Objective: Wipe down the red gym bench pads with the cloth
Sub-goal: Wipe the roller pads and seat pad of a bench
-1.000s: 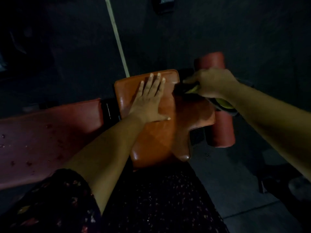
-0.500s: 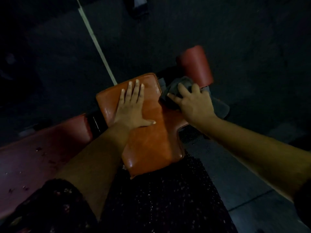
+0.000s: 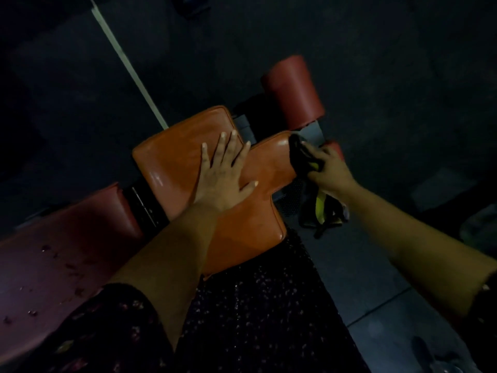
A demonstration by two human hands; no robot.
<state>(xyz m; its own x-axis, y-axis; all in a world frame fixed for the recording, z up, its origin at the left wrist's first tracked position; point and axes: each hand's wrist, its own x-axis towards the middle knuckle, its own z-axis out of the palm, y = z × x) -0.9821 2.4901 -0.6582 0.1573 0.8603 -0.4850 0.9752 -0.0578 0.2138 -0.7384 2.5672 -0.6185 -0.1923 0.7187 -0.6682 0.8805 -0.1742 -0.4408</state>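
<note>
readable text: none | brands, numbers, signs: none legible in the dim frame | centre left: black metal strip (image 3: 145, 208) between dark red long vinyl pad (image 3: 67, 251) and glossy orange-red vinyl seat pad (image 3: 174, 162) bears pale streaks, too blurred to read

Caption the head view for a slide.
Left hand flat on the seat pad; right hand holds cloth at its edge.
</note>
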